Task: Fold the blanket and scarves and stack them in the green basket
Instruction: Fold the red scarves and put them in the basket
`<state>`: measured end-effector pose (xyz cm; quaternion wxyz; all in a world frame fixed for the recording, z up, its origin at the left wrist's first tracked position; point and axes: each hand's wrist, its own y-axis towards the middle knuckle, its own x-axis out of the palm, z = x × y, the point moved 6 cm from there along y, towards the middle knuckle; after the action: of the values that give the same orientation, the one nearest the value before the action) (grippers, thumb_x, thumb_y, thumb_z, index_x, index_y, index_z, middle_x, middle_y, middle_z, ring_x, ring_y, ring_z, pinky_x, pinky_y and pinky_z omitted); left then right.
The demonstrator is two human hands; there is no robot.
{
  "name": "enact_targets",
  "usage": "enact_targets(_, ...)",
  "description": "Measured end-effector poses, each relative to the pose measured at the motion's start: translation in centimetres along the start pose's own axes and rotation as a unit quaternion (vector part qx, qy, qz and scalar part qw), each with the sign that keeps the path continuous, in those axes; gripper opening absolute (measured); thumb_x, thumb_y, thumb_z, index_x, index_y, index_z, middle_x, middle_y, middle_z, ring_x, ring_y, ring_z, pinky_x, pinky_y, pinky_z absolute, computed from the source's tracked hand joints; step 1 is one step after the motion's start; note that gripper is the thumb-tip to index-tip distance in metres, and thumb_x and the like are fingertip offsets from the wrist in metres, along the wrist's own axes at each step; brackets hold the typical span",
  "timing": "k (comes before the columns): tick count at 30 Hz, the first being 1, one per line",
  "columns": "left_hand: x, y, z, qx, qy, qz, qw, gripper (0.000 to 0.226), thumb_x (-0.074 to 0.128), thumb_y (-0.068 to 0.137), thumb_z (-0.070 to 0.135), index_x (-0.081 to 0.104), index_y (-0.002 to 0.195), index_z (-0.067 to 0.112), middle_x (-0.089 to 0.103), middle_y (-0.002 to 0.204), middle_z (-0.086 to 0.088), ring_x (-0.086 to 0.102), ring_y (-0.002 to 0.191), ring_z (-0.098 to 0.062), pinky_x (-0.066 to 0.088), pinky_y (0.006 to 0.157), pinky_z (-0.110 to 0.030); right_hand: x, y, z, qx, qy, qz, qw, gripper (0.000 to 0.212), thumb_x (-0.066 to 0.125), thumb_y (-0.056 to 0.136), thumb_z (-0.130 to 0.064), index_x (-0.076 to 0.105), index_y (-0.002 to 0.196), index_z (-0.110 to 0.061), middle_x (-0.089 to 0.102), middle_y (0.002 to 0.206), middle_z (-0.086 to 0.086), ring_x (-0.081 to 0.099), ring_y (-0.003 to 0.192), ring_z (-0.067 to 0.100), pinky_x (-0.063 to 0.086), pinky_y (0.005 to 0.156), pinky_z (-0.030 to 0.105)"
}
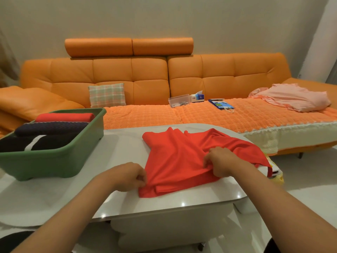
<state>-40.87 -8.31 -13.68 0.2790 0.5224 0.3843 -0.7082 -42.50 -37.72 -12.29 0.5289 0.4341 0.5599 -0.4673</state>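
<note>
Red scarf [175, 161] on bench [182, 203], right of green basket [54, 167]. Left hand [127, 177] fingers pinching near-left corner; right hand [221, 161] fingers bunched on near-right fold. Best: pull taut, align edges, smooth creases before next fold.

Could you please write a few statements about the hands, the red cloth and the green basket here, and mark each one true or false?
1. Both hands grip the red cloth. True: the left hand pinches its near corner and the right hand its right side.
2. The green basket is empty. False: it holds folded red and dark pieces.
3. The basket stands on the sofa. False: it stands on the white table, left of the cloth.
4. A plaid cushion leans against the sofa back. True.
</note>
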Motion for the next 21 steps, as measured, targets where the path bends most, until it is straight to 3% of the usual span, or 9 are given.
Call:
enact_targets(3,-0.4,0.7,1.3,0.007,-0.064,0.048,0.997,0.036,0.058,0.088,0.048,0.061,0.069,0.017,0.058,0.064,0.007,0.047,0.057,-0.007,0.041,0.061,-0.030,0.1,0.4,-0.1,0.017,0.011,-0.063,0.998,0.019,0.060,0.079,-0.044,0.069,0.096,-0.041,0.048,0.118,-0.005,0.039,0.123,0.022,0.025,0.107,0.044)
enact_targets(6,-2.1,2.1,2.2,0.029,-0.112,0.185,0.976,0.030,0.057,0.093,0.036,0.057,0.070,0.015,0.055,0.064,0.007,0.046,0.056,-0.007,0.039,0.060,-0.029,-0.2,1.1,-0.2,0.028,0.111,-0.067,0.991,0.035,0.046,0.084,-0.063,0.067,0.073,-0.037,0.058,0.108,-0.003,0.045,0.109,0.020,0.030,0.101,0.046)
enact_targets(9,-3.4,4.1,2.4,0.050,-0.123,0.270,0.954,0.009,0.059,0.091,0.023,0.066,0.085,0.025,0.062,0.082,0.012,0.056,0.075,-0.006,0.048,0.074,-0.031,-1.3,2.3,-0.3,0.062,0.168,0.045,0.983,0.042,0.049,0.090,-0.053,0.064,0.065,-0.023,0.065,0.080,0.000,0.059,0.083,0.020,0.045,0.078,0.038)
enact_targets(11,-4.1,6.0,1.9,0.049,-0.123,0.298,0.946,0.014,0.056,0.090,0.018,0.068,0.095,0.024,0.066,0.093,0.008,0.058,0.088,-0.012,0.049,0.082,-0.035,-1.8,3.8,0.1,0.083,0.180,0.108,0.974,0.021,0.054,0.090,-0.033,0.069,0.080,-0.024,0.072,0.092,0.000,0.064,0.093,0.023,0.050,0.080,0.035)
enact_targets(13,-4.9,8.0,1.0,0.033,-0.122,0.307,0.943,0.022,0.052,0.091,0.015,0.068,0.104,0.022,0.067,0.104,0.005,0.059,0.099,-0.017,0.049,0.088,-0.037,-2.1,5.7,0.6,0.106,0.195,0.135,0.966,0.023,0.053,0.090,-0.020,0.074,0.100,-0.021,0.072,0.110,0.001,0.064,0.106,0.023,0.050,0.090,0.033)
enact_targets(15,-5.6,10.1,0.1,0.014,-0.118,0.308,0.944,0.027,0.048,0.093,0.012,0.066,0.111,0.019,0.066,0.111,0.001,0.057,0.107,-0.019,0.048,0.092,-0.038,-2.1,7.8,1.3,0.130,0.218,0.160,0.954,0.028,0.051,0.091,-0.015,0.074,0.108,-0.017,0.071,0.117,0.002,0.063,0.111,0.023,0.049,0.095,0.033)
enact_targets(18,-6.6,13.1,-1.5,-0.032,-0.096,0.315,0.944,0.032,0.042,0.097,0.012,0.062,0.121,0.016,0.062,0.118,-0.004,0.054,0.112,-0.024,0.046,0.095,-0.041,-1.7,11.6,2.0,0.153,0.227,0.173,0.946,0.026,0.050,0.092,-0.015,0.075,0.085,-0.013,0.073,0.100,0.008,0.065,0.099,0.030,0.051,0.084,0.036)
enact_targets(20,-7.0,15.2,-3.3,-0.083,-0.072,0.300,0.948,0.035,0.040,0.098,0.014,0.056,0.129,0.016,0.057,0.125,-0.007,0.052,0.116,-0.026,0.046,0.095,-0.042,-1.1,14.3,2.3,0.174,0.224,0.168,0.944,0.034,0.050,0.094,-0.022,0.057,0.062,-0.014,0.065,0.079,0.010,0.061,0.083,0.032,0.044,0.068,0.032)
enact_targets(21,-6.9,16.3,-4.3,-0.110,-0.052,0.275,0.954,0.037,0.040,0.099,0.016,0.053,0.133,0.016,0.054,0.129,-0.008,0.050,0.119,-0.028,0.045,0.096,-0.042,-0.9,15.5,2.3,0.183,0.216,0.167,0.944,0.035,0.050,0.095,-0.027,0.053,0.063,-0.013,0.064,0.079,0.011,0.061,0.082,0.032,0.039,0.066,0.031)
